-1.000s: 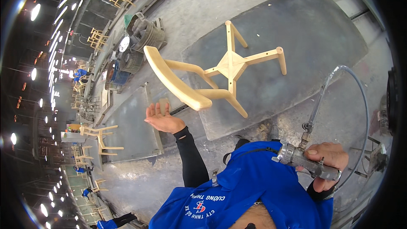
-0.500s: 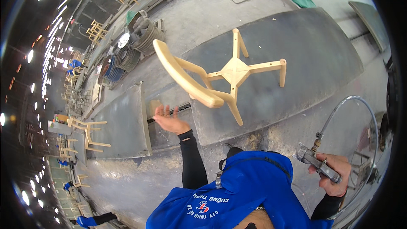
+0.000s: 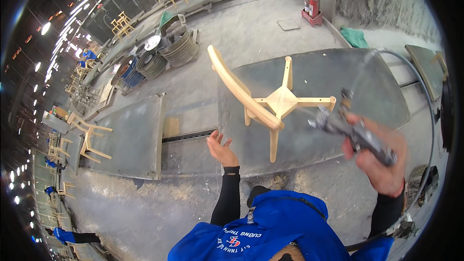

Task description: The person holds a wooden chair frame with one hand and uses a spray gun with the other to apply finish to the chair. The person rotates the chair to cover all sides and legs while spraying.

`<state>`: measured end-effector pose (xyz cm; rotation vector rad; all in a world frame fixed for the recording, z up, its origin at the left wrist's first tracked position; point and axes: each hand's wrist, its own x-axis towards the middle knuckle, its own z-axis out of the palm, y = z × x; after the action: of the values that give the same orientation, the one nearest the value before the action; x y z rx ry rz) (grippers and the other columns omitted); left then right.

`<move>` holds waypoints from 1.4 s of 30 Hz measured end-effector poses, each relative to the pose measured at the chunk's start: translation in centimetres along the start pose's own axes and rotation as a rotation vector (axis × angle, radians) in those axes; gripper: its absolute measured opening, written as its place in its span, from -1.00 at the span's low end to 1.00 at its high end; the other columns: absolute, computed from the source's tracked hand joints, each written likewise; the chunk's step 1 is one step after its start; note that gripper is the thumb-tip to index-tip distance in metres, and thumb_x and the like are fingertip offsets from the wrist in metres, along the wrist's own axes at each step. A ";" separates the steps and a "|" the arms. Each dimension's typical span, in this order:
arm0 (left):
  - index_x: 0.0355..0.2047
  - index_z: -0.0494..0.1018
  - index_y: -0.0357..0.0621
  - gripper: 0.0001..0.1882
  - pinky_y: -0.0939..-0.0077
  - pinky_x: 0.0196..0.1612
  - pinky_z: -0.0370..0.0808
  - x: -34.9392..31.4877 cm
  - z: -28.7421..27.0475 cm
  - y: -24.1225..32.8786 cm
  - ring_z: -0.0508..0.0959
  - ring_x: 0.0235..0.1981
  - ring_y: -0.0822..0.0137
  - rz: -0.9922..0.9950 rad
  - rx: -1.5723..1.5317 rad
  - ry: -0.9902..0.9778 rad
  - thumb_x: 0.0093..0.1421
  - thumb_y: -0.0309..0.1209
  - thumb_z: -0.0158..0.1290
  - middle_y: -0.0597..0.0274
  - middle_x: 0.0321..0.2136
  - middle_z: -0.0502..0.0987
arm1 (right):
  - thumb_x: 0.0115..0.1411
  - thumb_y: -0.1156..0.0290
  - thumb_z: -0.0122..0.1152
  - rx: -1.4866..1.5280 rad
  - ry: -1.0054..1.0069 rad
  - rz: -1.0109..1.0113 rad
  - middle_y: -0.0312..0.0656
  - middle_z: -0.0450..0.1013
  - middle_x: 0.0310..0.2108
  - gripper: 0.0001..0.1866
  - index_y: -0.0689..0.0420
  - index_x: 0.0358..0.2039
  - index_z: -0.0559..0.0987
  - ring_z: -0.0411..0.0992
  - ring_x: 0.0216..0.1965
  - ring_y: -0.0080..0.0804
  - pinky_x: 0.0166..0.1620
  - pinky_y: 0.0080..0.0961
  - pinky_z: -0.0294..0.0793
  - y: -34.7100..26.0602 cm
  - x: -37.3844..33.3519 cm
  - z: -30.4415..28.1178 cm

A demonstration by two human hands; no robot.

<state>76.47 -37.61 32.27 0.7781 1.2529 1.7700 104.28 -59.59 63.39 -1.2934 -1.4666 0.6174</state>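
A pale wooden chair frame, with a curved backrest and no seat, stands on a grey board in front of me. My right hand grips a metal spray gun, blurred by motion, its nozzle end toward the chair. A hose arcs from the gun over to the right. A faint whitish mist shows between nozzle and chair. My left hand is held out with its fingers apart, holding nothing, left of the chair's near leg and below the backrest.
Another grey board lies to the left, with a wooden chair at its far side. Metal drums stand at the upper left. Red fire extinguishers are at the back. A co-worker in blue stands at lower left.
My right hand has raised the spray gun and brought it left toward the chair. My left hand stays open. The chair's backrest appears turned, and the whole view has shifted.
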 end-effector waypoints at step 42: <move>-0.23 0.53 -0.27 -0.70 0.40 -0.13 0.51 12.7 21.1 11.9 0.55 -0.28 0.37 0.834 0.461 -0.543 0.32 -0.25 0.26 0.16 -0.28 0.59 | 0.30 0.29 0.41 0.314 0.418 0.422 -0.22 0.64 -0.22 -0.47 0.29 0.19 0.56 0.49 -0.24 -0.61 -0.15 -0.57 0.51 18.5 -18.5 -0.1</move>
<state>84.94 -19.10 50.59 2.1230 1.0190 1.6613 109.40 -71.49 40.60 -1.3847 -0.7273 0.7605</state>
